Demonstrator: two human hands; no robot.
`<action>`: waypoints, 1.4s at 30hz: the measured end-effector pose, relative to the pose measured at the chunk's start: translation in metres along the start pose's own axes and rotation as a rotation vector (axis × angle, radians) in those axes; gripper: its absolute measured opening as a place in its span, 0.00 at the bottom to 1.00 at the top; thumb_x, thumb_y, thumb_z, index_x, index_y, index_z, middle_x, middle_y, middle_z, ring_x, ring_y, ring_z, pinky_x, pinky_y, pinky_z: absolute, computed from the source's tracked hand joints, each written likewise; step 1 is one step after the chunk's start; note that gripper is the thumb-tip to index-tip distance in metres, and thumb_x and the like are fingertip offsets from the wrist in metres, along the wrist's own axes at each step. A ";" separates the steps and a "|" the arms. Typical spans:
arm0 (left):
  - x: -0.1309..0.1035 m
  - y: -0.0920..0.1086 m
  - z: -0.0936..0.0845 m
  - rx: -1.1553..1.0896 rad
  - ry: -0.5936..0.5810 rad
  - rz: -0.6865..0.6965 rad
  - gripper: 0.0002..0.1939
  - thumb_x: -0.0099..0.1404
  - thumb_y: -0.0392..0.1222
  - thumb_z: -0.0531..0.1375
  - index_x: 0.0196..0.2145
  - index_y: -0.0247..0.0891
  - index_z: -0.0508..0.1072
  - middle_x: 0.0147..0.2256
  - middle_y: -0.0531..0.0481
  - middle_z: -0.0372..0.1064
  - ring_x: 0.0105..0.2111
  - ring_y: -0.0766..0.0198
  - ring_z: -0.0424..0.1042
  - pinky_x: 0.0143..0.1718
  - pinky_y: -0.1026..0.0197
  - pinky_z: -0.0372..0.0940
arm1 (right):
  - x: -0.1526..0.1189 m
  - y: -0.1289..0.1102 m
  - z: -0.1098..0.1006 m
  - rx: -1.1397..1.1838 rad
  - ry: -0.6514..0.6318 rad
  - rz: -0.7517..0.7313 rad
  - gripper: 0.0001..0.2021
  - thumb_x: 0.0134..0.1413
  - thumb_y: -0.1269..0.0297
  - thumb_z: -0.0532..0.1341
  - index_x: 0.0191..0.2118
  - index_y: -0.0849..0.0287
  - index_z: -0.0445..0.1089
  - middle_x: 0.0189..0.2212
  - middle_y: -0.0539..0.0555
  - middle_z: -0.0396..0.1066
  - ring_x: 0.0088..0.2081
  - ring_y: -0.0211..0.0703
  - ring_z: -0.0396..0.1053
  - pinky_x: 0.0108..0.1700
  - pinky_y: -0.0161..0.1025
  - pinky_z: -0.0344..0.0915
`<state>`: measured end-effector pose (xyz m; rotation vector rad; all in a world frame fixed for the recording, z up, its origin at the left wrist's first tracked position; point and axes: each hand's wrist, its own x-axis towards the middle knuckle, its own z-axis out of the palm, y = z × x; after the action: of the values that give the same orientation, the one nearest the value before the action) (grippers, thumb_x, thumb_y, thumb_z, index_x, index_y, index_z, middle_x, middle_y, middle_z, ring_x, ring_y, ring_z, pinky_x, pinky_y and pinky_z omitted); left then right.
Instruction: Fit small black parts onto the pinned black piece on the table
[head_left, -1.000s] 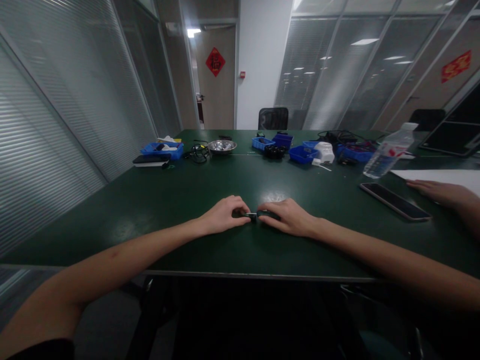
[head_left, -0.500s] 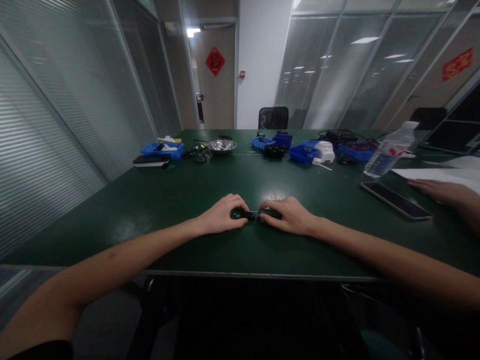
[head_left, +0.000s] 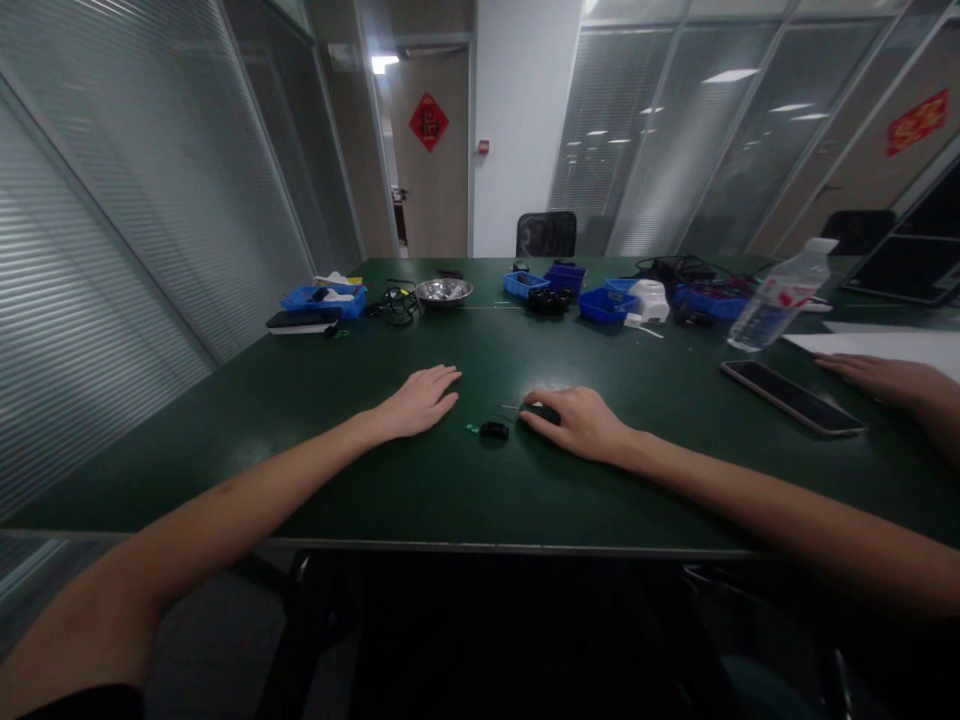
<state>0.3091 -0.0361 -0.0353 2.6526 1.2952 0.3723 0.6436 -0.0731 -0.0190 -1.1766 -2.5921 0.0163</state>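
Observation:
My left hand [head_left: 416, 404] is open, its fingers stretched out flat just over or on the green table [head_left: 420, 490]. To the right of it lies a small black part [head_left: 494, 431], with a little green piece [head_left: 472, 428] at its left end. My right hand [head_left: 577, 422] is closed around the dark handle of a screwdriver [head_left: 543, 412]. The thin metal shaft points left, above the black part and apart from it. The palm covers some of the handle.
At right are a phone [head_left: 791, 398], a tilted water bottle [head_left: 781, 296], paper [head_left: 892, 345] and another person's hand [head_left: 881, 376]. Farther back stand a metal bowl [head_left: 444, 292], blue trays [head_left: 606, 305], a white device [head_left: 649, 300] and cables [head_left: 395, 304].
My left hand has let go of the small black part and moved left, its fingers opening. The part now lies on the table. My right hand still grips the screwdriver, its shaft now clear of the part.

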 end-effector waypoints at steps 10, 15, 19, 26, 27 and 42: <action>-0.001 0.007 -0.003 0.094 -0.073 -0.030 0.37 0.81 0.62 0.43 0.76 0.35 0.59 0.76 0.37 0.47 0.75 0.46 0.48 0.74 0.43 0.44 | 0.002 0.001 0.001 -0.020 -0.018 -0.009 0.24 0.76 0.47 0.52 0.60 0.55 0.76 0.40 0.58 0.82 0.36 0.50 0.78 0.39 0.42 0.65; -0.001 0.008 -0.004 0.115 -0.062 -0.010 0.37 0.81 0.61 0.43 0.75 0.36 0.60 0.75 0.37 0.50 0.75 0.46 0.50 0.73 0.44 0.47 | 0.002 0.001 0.000 -0.003 -0.025 -0.010 0.23 0.75 0.47 0.52 0.59 0.55 0.76 0.40 0.57 0.82 0.36 0.49 0.78 0.40 0.42 0.66; -0.002 0.007 -0.003 0.122 -0.050 0.003 0.37 0.82 0.61 0.42 0.75 0.36 0.61 0.75 0.38 0.51 0.74 0.47 0.51 0.73 0.45 0.47 | 0.002 0.001 0.000 0.002 -0.024 -0.008 0.23 0.75 0.47 0.52 0.59 0.54 0.76 0.39 0.56 0.82 0.35 0.47 0.77 0.40 0.41 0.66; -0.002 0.002 -0.001 0.098 -0.047 0.012 0.37 0.81 0.63 0.43 0.75 0.36 0.60 0.75 0.38 0.51 0.74 0.47 0.51 0.73 0.45 0.46 | 0.001 0.002 0.000 0.003 -0.022 -0.014 0.23 0.75 0.47 0.52 0.59 0.54 0.76 0.39 0.56 0.82 0.35 0.48 0.77 0.39 0.41 0.65; -0.001 0.001 0.000 0.093 -0.042 0.016 0.37 0.81 0.62 0.43 0.75 0.37 0.60 0.75 0.38 0.51 0.74 0.47 0.52 0.73 0.45 0.46 | 0.001 0.002 0.000 0.011 -0.022 -0.016 0.23 0.75 0.46 0.52 0.59 0.54 0.76 0.39 0.56 0.82 0.36 0.48 0.77 0.39 0.42 0.65; -0.004 0.026 -0.009 -0.128 0.044 0.214 0.21 0.83 0.47 0.49 0.60 0.38 0.76 0.63 0.42 0.70 0.64 0.54 0.67 0.67 0.50 0.59 | 0.002 0.001 0.000 -0.004 -0.034 -0.002 0.23 0.75 0.46 0.52 0.59 0.54 0.76 0.39 0.57 0.82 0.36 0.49 0.77 0.38 0.42 0.64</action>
<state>0.3235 -0.0551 -0.0211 2.6925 0.9649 0.5264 0.6433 -0.0709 -0.0187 -1.1850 -2.6239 0.0312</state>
